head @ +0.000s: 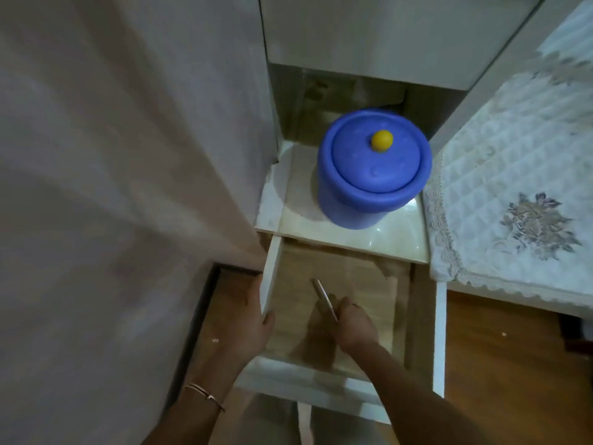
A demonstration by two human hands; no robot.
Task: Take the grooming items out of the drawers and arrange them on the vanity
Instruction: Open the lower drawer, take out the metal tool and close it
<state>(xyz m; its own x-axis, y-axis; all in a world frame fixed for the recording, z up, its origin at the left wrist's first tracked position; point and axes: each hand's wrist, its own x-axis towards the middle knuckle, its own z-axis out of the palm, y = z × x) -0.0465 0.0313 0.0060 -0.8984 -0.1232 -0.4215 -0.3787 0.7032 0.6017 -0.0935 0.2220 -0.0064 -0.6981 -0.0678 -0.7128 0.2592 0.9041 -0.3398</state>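
Both forearms reach down into an open drawer [337, 284]. Left hand [253, 319] curls its grip over the drawer's side wall; right hand [356, 326] pinches a thin metal tool [324, 298] (blurred) inside. Blue tub [372, 168] stands on the bench [288, 200] above.

No legible text, label, brand, number or sign appears anywhere in the view. The round blue plastic container with a yellow knob [373, 168], at about 1 o'clock, shows only faint raised marks on its lid, too blurred to read. The white quilted cloth with a grey floral motif [513, 200], at 3 o'clock, bears ornament only.
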